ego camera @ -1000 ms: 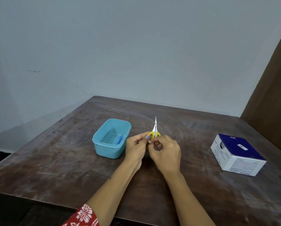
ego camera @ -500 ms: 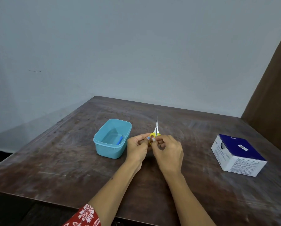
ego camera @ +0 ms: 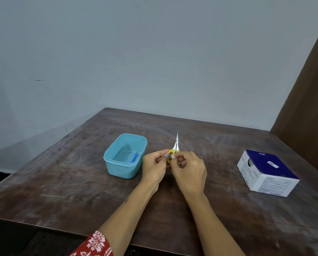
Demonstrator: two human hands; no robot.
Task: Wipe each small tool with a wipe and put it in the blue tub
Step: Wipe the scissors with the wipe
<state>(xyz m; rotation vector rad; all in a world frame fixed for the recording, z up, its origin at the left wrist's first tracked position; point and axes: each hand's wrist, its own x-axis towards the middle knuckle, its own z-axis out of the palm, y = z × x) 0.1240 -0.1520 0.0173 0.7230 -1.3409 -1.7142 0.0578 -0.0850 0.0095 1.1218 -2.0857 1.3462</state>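
Small scissors with yellow handles and thin silver blades point away from me, held above the table between both hands. My left hand pinches the yellow handle from the left. My right hand presses a small white wipe against the handle with its fingertips. The blue tub stands just left of my hands, open, with a small blue tool lying inside it against the right wall.
A white and dark blue box sits on the right part of the dark wooden table. A wall runs behind the table and a brown panel stands at the far right.
The hands and scissors stay in nearly the same place. The right fingertips with the wipe have shifted slightly along the yellow handle.
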